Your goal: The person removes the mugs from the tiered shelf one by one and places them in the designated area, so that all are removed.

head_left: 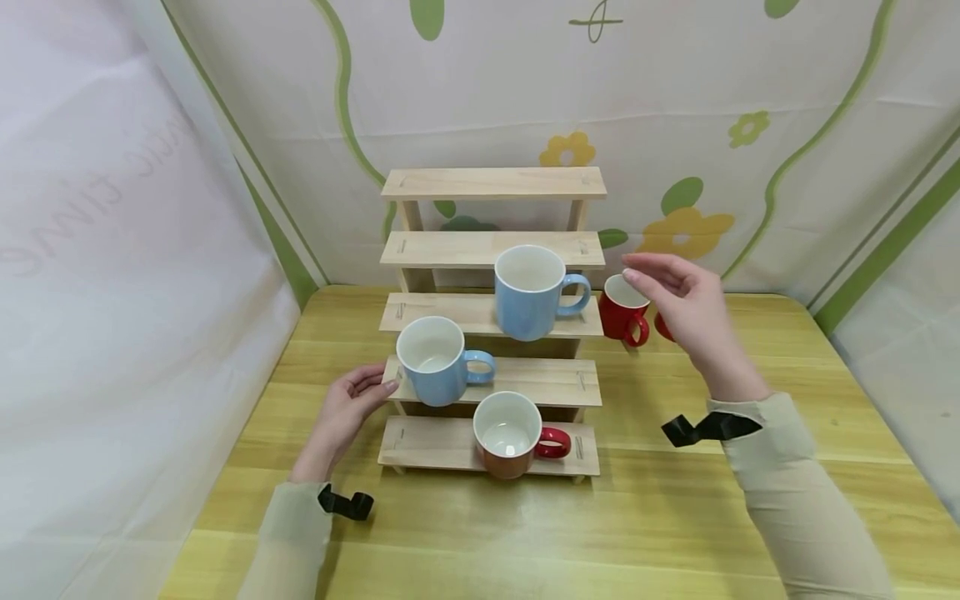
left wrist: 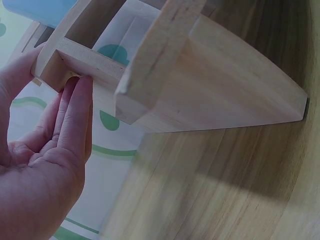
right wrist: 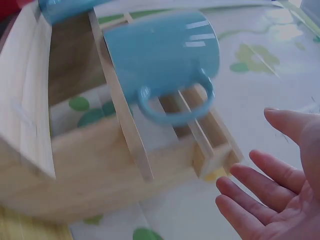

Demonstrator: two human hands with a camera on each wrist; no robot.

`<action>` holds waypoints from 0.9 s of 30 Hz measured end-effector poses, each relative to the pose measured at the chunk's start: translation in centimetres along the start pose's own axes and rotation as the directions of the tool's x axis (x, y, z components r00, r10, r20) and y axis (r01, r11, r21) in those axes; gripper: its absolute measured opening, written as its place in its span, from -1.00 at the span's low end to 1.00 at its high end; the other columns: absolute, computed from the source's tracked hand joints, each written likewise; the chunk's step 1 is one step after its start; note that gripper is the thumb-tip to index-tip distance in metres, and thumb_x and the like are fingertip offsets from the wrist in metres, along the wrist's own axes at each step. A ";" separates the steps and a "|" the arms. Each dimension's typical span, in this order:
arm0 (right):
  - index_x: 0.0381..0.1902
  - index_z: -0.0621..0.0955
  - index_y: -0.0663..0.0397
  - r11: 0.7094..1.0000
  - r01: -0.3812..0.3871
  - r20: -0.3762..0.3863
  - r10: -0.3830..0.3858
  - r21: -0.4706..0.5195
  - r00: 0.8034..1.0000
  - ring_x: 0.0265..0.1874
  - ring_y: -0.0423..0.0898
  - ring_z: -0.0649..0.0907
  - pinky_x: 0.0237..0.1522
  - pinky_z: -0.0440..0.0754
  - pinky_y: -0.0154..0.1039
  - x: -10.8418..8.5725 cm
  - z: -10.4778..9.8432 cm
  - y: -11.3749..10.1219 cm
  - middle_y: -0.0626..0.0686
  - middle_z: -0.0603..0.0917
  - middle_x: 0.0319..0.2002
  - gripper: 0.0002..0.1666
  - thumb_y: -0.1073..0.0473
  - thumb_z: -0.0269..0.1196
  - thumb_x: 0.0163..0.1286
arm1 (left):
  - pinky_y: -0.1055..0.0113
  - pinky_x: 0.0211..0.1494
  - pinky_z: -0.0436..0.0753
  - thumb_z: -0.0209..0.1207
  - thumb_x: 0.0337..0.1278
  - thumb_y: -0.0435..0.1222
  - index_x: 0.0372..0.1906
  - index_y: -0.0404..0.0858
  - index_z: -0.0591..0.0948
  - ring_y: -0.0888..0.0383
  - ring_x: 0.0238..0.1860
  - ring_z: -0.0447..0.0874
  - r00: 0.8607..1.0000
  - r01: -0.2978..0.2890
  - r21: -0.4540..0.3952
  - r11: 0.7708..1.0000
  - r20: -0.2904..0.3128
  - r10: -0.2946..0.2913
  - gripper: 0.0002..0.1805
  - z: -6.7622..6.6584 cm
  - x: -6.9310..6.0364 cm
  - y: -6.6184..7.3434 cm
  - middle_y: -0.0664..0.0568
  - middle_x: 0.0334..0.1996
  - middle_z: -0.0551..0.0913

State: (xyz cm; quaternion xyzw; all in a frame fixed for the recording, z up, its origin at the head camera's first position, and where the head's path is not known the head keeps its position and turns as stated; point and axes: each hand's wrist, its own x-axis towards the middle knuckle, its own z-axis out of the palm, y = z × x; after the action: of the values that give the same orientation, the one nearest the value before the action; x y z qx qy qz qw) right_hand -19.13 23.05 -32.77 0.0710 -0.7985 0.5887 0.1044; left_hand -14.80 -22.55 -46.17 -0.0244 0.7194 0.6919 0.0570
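Observation:
A stepped wooden rack [head_left: 491, 248] stands on the table. With thumb above and fingers beneath, my left hand [head_left: 350, 408] grips the left end of its second-lowest step, also seen in the left wrist view. On that step sits a light-blue mug [head_left: 435, 379], handle to the right. Another light-blue mug [head_left: 527, 308] stands on the middle step, its handle [right wrist: 175, 116] visible in the right wrist view. The lowest step bears a mug with a red handle [head_left: 553, 443]. My right hand [head_left: 690, 317] is raised right of the rack, fingers extended and holding nothing.
A red mug [head_left: 621, 315] stands on the wooden table [head_left: 675, 517] just right of the rack. Another red thing [head_left: 663, 327] is mostly hidden behind my right hand. A patterned white cloth [head_left: 480, 83] hangs behind the table and along its sides.

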 end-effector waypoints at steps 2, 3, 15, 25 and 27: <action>0.23 0.65 0.10 1.000 0.008 0.038 -0.008 0.018 0.999 0.09 -0.18 0.64 0.08 0.57 -0.45 -0.1 0.7 -0.2 0.01 0.70 0.12 -0.49 -0.02 0.37 0.44 | 0.35 0.11 0.65 0.30 0.37 -0.34 0.29 -0.48 0.46 0.13 0.02 0.61 1.000 0.002 0.003 1.000 -0.001 -0.002 -0.49 0.0 0.0 0.0 -0.18 0.05 0.58; 0.24 0.64 0.11 1.000 0.012 0.058 -0.013 0.025 0.998 0.08 -0.17 0.64 0.08 0.58 -0.44 -0.1 1.0 -0.3 0.04 0.69 0.13 -0.49 -0.01 0.36 0.44 | 0.36 0.11 0.65 0.30 0.37 -0.34 0.29 -0.49 0.46 0.14 0.02 0.61 1.000 0.002 0.005 1.000 0.000 -0.002 -0.49 0.0 0.0 0.1 -0.18 0.05 0.58; 0.24 0.64 0.12 0.999 0.043 0.232 -0.047 0.021 0.972 0.01 -0.04 0.71 -0.03 0.72 -0.20 1.1 3.8 -0.6 0.11 0.70 0.09 -0.52 0.01 0.34 0.47 | 0.36 0.12 0.65 0.29 0.37 -0.34 0.29 -0.49 0.46 0.13 0.03 0.61 1.000 0.007 -0.002 1.000 -0.003 -0.007 -0.49 0.0 0.1 -0.1 -0.15 0.04 0.59; 0.15 0.68 0.18 0.999 0.037 0.237 -0.038 0.008 0.971 -0.07 0.04 0.73 -0.16 0.77 -0.14 1.9 4.7 -0.6 0.16 0.73 0.00 -0.62 0.07 0.31 0.50 | 0.36 0.12 0.65 0.30 0.36 -0.33 0.28 -0.49 0.46 0.14 0.03 0.61 1.000 0.012 -0.005 1.000 -0.005 -0.012 -0.49 0.0 0.0 0.0 -0.15 0.04 0.59; 0.15 0.68 0.19 1.000 0.031 0.244 -0.030 0.002 0.969 -0.06 0.03 0.72 -0.16 0.77 -0.14 1.9 4.7 -0.6 0.17 0.73 0.00 -0.62 0.08 0.30 0.51 | 0.35 0.12 0.65 0.30 0.36 -0.35 0.28 -0.50 0.46 0.13 0.02 0.61 1.000 0.010 -0.011 1.000 -0.007 -0.010 -0.49 0.0 0.1 0.0 -0.15 0.03 0.59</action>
State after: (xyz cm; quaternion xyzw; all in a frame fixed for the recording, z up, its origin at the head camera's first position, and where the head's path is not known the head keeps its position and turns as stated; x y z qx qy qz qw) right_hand -21.20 18.37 -33.08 0.1548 -0.8045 0.5732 0.0146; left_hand -14.85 -22.51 -46.20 -0.0308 0.7158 0.6952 0.0580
